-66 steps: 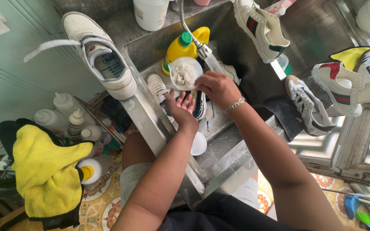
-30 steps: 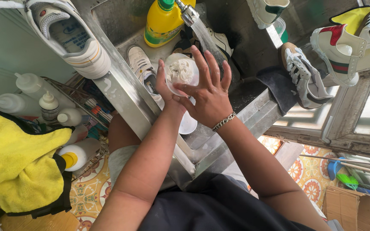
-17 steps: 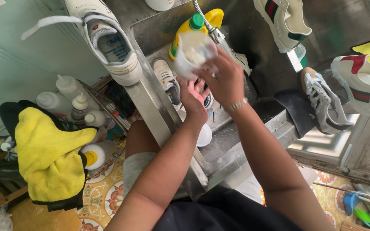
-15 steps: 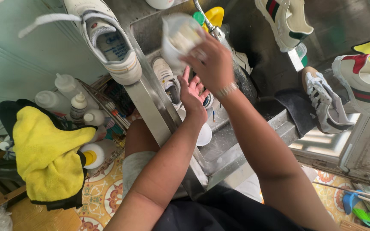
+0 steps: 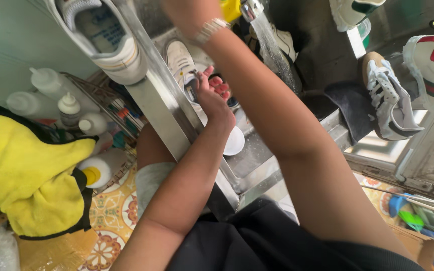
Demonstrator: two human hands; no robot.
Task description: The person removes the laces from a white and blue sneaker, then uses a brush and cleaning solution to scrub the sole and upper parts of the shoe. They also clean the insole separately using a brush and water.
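My left hand (image 5: pixel 212 95) reaches down into the steel sink (image 5: pixel 177 130), fingers loosely apart and pointing up, right beside a white sneaker (image 5: pixel 181 60) lying in the basin. It holds nothing that I can see. My right hand (image 5: pixel 189 12) is raised to the top edge of the view and mostly cut off; only its back and the bracelet (image 5: pixel 208 30) on the wrist show. Whatever it holds is out of sight. A tap (image 5: pixel 249 7) runs a stream of water (image 5: pixel 273 50) just behind my right forearm.
A white sneaker (image 5: pixel 101 35) rests on the sink's left rim. More sneakers (image 5: pixel 390 95) sit on the right ledge by a dark cloth (image 5: pixel 350 108). Plastic bottles (image 5: pixel 69 108), a yellow cloth (image 5: pixel 31 175) and a patterned tile floor (image 5: pixel 111 221) lie to the left. A white round dish (image 5: pixel 235 143) sits in the sink.
My right hand has lifted the white object from over the sink up past the top edge of the view. My left hand stays low in the basin.
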